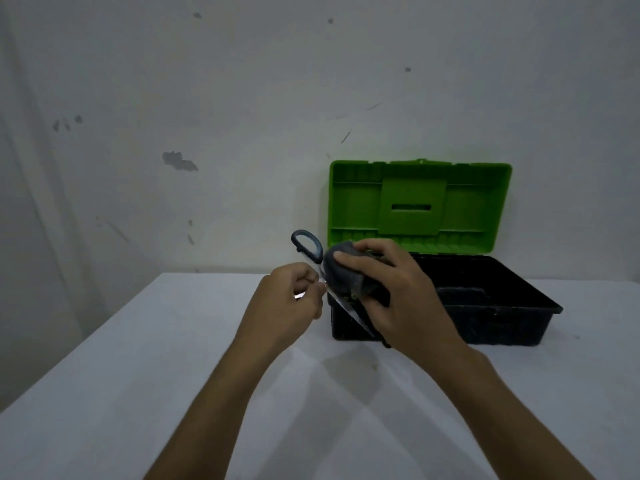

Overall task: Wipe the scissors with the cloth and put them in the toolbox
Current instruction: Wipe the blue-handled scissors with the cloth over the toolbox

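My left hand [289,299] pinches the scissors [308,245] near the middle, holding them above the table just left of the toolbox. Their dark handle loop points up and away, and the metal blades slant down to the right. My right hand [391,289] presses a bunched grey cloth [341,275] around the scissors, covering part of the blades. The toolbox [512,306] is a black tub with its green lid [419,206] standing open against the wall.
The white table [173,375] carries the toolbox at its far right, close to the wall. A stained white wall [242,116] rises right behind. The table's left edge runs diagonally at the lower left.
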Action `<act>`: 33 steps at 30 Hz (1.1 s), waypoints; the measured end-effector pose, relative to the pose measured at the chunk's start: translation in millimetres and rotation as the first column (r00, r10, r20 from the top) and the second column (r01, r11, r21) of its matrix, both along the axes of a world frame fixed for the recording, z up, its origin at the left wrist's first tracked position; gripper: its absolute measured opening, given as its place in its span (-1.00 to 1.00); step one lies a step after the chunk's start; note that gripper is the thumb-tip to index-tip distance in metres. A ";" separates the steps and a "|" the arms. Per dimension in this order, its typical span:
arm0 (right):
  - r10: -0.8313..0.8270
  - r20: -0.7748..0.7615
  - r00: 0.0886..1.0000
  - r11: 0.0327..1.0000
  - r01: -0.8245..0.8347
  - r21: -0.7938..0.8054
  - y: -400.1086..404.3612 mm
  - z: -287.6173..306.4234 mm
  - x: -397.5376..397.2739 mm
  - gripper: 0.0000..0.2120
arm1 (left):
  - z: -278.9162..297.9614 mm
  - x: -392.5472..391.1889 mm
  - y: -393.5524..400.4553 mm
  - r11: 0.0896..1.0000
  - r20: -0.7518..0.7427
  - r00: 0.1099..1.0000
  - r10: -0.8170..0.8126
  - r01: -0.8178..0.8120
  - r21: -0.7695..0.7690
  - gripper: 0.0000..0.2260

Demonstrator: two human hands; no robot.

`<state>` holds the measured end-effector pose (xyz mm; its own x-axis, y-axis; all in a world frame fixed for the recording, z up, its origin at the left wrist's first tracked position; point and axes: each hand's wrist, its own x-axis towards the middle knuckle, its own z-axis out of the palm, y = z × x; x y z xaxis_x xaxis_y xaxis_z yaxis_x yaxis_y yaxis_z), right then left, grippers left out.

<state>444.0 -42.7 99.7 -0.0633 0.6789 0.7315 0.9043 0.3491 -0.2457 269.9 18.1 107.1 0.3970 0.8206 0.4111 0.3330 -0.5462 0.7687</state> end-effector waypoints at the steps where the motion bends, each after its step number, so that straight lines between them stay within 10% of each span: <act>1: -0.044 -0.001 0.999 0.999 0.044 0.013 1.7 0.0 4.7 -0.46 | -0.7 -0.3 0.3 1.000 0.003 1.000 0.000 0.000 0.008 -0.82; 19: -0.242 0.033 0.970 0.969 0.240 0.065 -16.0 11.7 3.2 -0.44 | 4.5 -21.0 8.5 0.993 0.012 0.994 -0.112 0.112 0.027 -0.78; 26: -0.015 0.055 0.998 0.999 0.017 -0.037 -19.9 12.5 -20.2 -0.46 | 5.9 -11.6 7.3 0.985 -0.010 0.990 -0.137 0.138 0.106 -0.72; 33: -0.303 0.024 0.953 0.953 0.303 0.024 -17.8 13.5 4.7 -0.46 | 3.0 -10.5 7.2 0.991 0.010 0.992 -0.126 0.125 0.050 -0.77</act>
